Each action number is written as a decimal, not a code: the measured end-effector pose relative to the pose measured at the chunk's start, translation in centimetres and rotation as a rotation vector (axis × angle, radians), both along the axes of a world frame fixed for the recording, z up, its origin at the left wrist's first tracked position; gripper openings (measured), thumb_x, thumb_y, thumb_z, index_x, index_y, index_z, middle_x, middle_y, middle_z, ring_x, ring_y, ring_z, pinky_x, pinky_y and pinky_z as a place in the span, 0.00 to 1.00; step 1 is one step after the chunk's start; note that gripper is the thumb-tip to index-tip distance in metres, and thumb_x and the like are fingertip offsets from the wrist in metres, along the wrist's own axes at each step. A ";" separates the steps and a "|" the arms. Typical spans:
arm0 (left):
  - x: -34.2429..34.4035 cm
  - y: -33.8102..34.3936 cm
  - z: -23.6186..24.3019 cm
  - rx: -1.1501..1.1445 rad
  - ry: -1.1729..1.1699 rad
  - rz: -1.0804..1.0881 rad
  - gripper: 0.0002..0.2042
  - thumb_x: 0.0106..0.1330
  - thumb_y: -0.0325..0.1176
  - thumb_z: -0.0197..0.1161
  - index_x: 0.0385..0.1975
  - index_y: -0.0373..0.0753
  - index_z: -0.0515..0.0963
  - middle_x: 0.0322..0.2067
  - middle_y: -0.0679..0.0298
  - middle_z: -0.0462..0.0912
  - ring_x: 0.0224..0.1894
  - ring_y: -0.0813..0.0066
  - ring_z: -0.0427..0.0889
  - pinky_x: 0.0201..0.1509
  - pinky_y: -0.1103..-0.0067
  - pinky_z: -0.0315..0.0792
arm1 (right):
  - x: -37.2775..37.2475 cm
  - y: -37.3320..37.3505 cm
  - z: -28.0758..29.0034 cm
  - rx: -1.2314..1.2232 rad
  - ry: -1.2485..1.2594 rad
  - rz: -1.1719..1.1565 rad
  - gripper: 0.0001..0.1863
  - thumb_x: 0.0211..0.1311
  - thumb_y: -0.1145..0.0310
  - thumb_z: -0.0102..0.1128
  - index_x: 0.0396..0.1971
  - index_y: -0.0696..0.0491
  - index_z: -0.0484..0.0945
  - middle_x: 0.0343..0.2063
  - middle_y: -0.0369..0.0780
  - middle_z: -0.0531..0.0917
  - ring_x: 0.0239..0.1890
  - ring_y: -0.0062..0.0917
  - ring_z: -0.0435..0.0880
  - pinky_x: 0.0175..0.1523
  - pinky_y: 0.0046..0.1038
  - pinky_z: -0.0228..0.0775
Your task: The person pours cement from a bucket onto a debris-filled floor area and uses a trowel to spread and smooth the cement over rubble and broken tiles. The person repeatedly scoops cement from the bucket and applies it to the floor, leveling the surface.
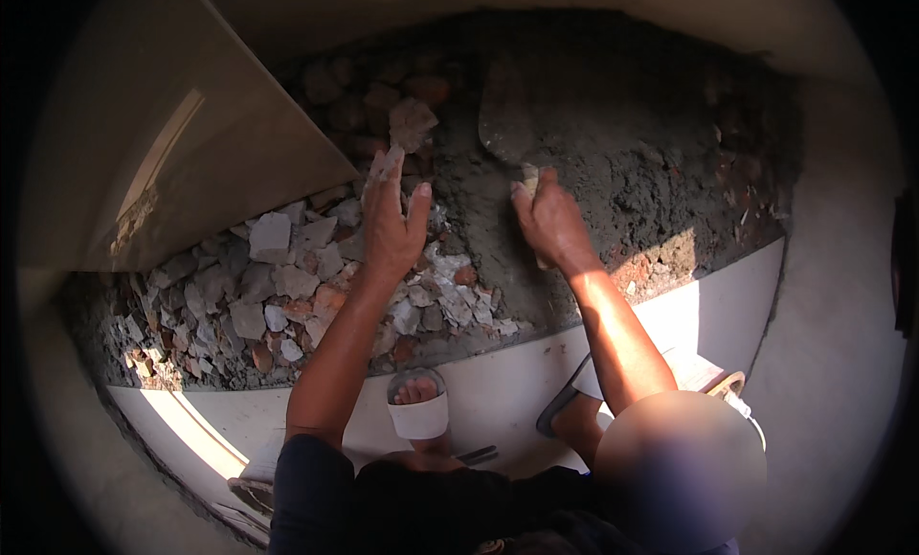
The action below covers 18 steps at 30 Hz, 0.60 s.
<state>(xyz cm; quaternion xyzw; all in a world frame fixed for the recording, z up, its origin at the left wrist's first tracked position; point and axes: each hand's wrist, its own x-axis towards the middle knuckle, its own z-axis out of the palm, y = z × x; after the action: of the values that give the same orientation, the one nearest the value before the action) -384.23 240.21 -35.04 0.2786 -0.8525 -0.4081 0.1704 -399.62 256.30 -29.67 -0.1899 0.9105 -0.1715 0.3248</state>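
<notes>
My right hand (pixel 557 222) is wrapped round the handle of a trowel (pixel 504 124). The blade points away from me and lies over wet grey mortar (pixel 603 186), its far part dim in shadow. To its left, my left hand (pixel 392 225) reaches over the rubble with fingers stretched out and thumb apart; the fingertips look pale with dust or mortar. Just beyond them is a pale broken chunk (pixel 412 122), and I cannot tell whether the fingers touch it. Broken tile and brick rubble (pixel 273 287) spreads below and left of that hand, up to the mortar's edge.
A large smooth panel (pixel 201 162) stands at the upper left, its corner over the rubble. My sandalled feet (pixel 418 402) are on a white slab (pixel 517 378) along the near edge. Plain walls (pixel 833 268) bound the space. A round-rimmed container (pixel 729 385) is partly visible at lower right.
</notes>
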 end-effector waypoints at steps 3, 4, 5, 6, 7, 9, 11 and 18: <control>3.1 0.6 -0.9 -0.018 -0.076 -0.022 0.27 0.70 0.40 0.55 0.65 0.32 0.63 0.65 0.44 0.63 0.70 0.45 0.57 0.71 0.55 0.50 | 0.7 -1.2 1.0 0.047 -0.110 0.116 0.28 0.68 0.53 0.48 0.53 0.65 0.66 0.40 0.61 0.81 0.46 0.55 0.80 0.53 0.48 0.70; 4.3 0.6 -1.3 -0.058 -0.113 -0.042 0.27 0.70 0.40 0.55 0.65 0.32 0.63 0.65 0.44 0.62 0.70 0.45 0.56 0.71 0.53 0.49 | 0.4 -1.0 1.6 -0.020 -0.124 0.183 0.28 0.68 0.53 0.48 0.53 0.65 0.66 0.41 0.61 0.81 0.47 0.54 0.80 0.54 0.47 0.70; 5.2 0.5 -1.9 -0.101 -0.129 -0.064 0.27 0.70 0.40 0.55 0.65 0.32 0.62 0.65 0.44 0.61 0.70 0.45 0.56 0.71 0.52 0.47 | -0.7 0.1 2.5 -0.020 -0.181 0.191 0.29 0.68 0.51 0.48 0.52 0.64 0.68 0.42 0.59 0.81 0.49 0.52 0.79 0.56 0.45 0.69; 6.2 0.5 -2.5 -0.112 -0.160 -0.048 0.27 0.70 0.40 0.54 0.65 0.32 0.62 0.66 0.44 0.61 0.70 0.45 0.55 0.71 0.51 0.46 | -1.7 1.3 3.5 0.003 -0.183 0.084 0.29 0.68 0.51 0.49 0.52 0.64 0.68 0.40 0.57 0.82 0.47 0.49 0.81 0.53 0.44 0.71; 7.1 0.3 -3.0 -0.130 -0.174 -0.035 0.27 0.70 0.40 0.54 0.65 0.31 0.62 0.66 0.45 0.61 0.70 0.45 0.55 0.71 0.50 0.44 | -2.8 2.6 4.4 -0.028 -0.171 0.003 0.29 0.68 0.51 0.50 0.51 0.64 0.69 0.39 0.55 0.82 0.45 0.46 0.82 0.49 0.42 0.73; 8.2 0.3 -4.0 -0.143 -0.215 -0.027 0.28 0.70 0.40 0.54 0.64 0.31 0.62 0.66 0.45 0.60 0.71 0.46 0.54 0.72 0.49 0.43 | -5.8 4.4 6.2 -0.166 -0.168 -0.248 0.26 0.68 0.52 0.52 0.50 0.63 0.70 0.29 0.45 0.79 0.28 0.32 0.79 0.33 0.34 0.71; 8.7 0.4 -4.7 -0.088 -0.327 -0.039 0.28 0.69 0.42 0.54 0.64 0.30 0.62 0.66 0.47 0.60 0.71 0.47 0.54 0.72 0.49 0.42 | -11.0 4.2 7.3 -0.272 -0.146 -0.482 0.23 0.68 0.55 0.54 0.50 0.60 0.71 0.21 0.38 0.76 0.15 0.22 0.75 0.21 0.28 0.68; 8.3 1.0 -5.0 -0.425 -0.413 -0.154 0.29 0.68 0.47 0.54 0.62 0.32 0.66 0.66 0.49 0.61 0.71 0.52 0.55 0.72 0.49 0.44 | -12.5 -1.0 2.3 -0.035 -0.225 -0.246 0.31 0.67 0.57 0.51 0.59 0.67 0.62 0.43 0.56 0.80 0.28 0.38 0.86 0.38 0.37 0.78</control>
<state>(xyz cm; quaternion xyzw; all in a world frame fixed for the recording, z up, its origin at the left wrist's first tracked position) -375.94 241.18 -40.06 0.2482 -0.9541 -0.1669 0.0164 -412.14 255.28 -27.40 -0.0624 0.8817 -0.2457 0.3980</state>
